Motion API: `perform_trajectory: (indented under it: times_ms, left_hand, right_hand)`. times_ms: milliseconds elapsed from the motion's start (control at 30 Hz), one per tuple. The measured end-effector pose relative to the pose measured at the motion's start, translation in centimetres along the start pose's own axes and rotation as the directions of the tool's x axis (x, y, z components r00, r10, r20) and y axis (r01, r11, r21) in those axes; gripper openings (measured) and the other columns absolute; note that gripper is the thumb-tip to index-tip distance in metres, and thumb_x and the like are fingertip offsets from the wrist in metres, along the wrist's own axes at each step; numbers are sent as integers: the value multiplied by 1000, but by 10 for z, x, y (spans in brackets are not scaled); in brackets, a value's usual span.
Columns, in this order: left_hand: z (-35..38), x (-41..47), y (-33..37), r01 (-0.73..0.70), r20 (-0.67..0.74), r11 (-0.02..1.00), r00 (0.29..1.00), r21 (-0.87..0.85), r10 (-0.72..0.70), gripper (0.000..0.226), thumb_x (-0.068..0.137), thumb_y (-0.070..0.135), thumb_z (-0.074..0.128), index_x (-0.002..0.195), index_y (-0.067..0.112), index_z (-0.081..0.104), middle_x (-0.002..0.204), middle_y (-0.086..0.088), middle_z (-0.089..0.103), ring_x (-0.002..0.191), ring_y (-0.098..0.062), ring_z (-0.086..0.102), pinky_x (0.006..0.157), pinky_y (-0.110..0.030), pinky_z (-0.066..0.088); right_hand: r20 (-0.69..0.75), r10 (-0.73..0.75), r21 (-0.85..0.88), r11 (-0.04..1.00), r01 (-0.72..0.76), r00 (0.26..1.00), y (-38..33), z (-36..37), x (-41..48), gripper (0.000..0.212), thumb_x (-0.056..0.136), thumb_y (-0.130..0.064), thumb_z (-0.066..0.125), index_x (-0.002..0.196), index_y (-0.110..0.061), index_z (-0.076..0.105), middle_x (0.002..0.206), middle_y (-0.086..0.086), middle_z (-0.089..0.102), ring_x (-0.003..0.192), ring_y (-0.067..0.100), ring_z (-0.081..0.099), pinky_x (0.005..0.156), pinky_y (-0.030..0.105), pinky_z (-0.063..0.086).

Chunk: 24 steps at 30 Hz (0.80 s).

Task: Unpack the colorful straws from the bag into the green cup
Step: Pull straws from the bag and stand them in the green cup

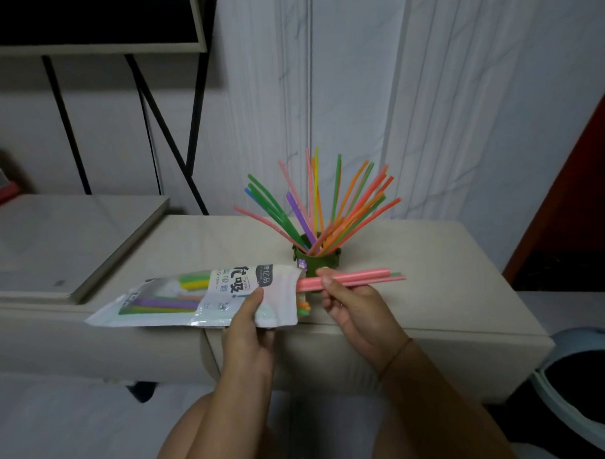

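A white printed straw bag (180, 302) lies sideways in the air, its open end to the right; purple, green and yellow straws show through its clear window. My left hand (248, 329) grips the bag near the open end. My right hand (352, 308) pinches a few pink straws and a green one (361, 277), which stick out of the bag's mouth to the right. Just behind them stands the green cup (321, 259), holding several fanned-out straws (327, 201) in pink, orange, green, purple and blue.
The cup stands on a beige cabinet top (415, 259). A lower glossy surface (64, 237) lies to the left, with black frame legs (167, 131) behind. A round blue bin (588, 391) sits at lower right. My knees fill the bottom of the view.
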<state>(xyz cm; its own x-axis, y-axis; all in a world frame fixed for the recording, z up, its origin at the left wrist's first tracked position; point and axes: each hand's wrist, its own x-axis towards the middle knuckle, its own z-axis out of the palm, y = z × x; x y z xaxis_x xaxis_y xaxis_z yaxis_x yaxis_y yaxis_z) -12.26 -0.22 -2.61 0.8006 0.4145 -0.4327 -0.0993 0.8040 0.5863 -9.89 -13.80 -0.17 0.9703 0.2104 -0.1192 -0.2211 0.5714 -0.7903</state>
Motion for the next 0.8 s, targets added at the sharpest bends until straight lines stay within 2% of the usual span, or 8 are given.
perform_trajectory:
  times_ms: [100,200,233,333,400,467,567,800]
  left_hand:
    - [0,5,2,-39,9,999,999,-9,39,29,81,8,69,106,22,63,106,0,72,82,-10,71,75,-30,59]
    - [-3,10,10,-90,-15,994,996,-64,89,38,81,11,71,116,24,61,110,2,71,84,-7,71,61,-24,59]
    - [-4,10,12,-101,-18,992,995,-69,100,38,82,9,70,116,24,59,112,1,70,90,-9,70,65,-26,60]
    - [-4,10,13,-108,-17,992,994,-62,108,35,83,3,66,111,23,57,119,-6,68,107,-21,66,91,-40,54]
    - [-4,9,11,-108,-9,993,994,-50,108,35,84,2,65,112,21,59,121,-7,67,108,-22,65,97,-43,49]
    - [-1,6,8,-97,10,995,995,-30,98,28,84,2,64,104,22,60,112,-4,69,98,-18,67,92,-41,51]
    - [4,3,1,-62,29,998,998,7,62,23,83,2,65,94,22,61,98,-2,71,84,-16,68,76,-36,56]
    - [9,8,3,-60,-2,998,998,-5,60,25,82,4,68,99,21,62,97,-1,71,85,-16,68,67,-31,59]
  right_hand:
    - [-41,-52,-35,998,51,998,-3,-4,5,12,90,2,52,94,3,64,79,10,56,63,9,51,57,14,49]
    - [-49,-82,-80,994,78,995,-10,-13,7,13,90,0,53,94,5,63,73,10,54,57,7,52,55,14,48]
    - [-43,-84,-99,992,79,996,-13,-15,6,13,90,0,52,93,5,64,71,9,53,56,7,52,54,14,48]
    - [-35,-82,-143,987,76,996,-16,-19,5,14,90,-2,52,93,3,65,70,8,55,55,7,55,56,15,50]
    - [-29,-84,-129,989,79,996,-15,-17,5,14,91,-2,52,95,4,64,72,9,56,57,7,55,57,16,50]
    - [-11,-80,-122,989,78,997,-12,-12,5,14,90,-1,53,98,4,64,73,8,57,60,8,55,58,16,51]
    - [26,-87,-130,987,90,996,-4,-5,6,14,90,1,52,95,0,65,72,7,61,62,9,57,60,18,51]
    - [-6,-166,-211,964,161,986,-11,-5,12,13,90,-4,53,92,-1,66,66,6,61,61,9,59,60,18,53]
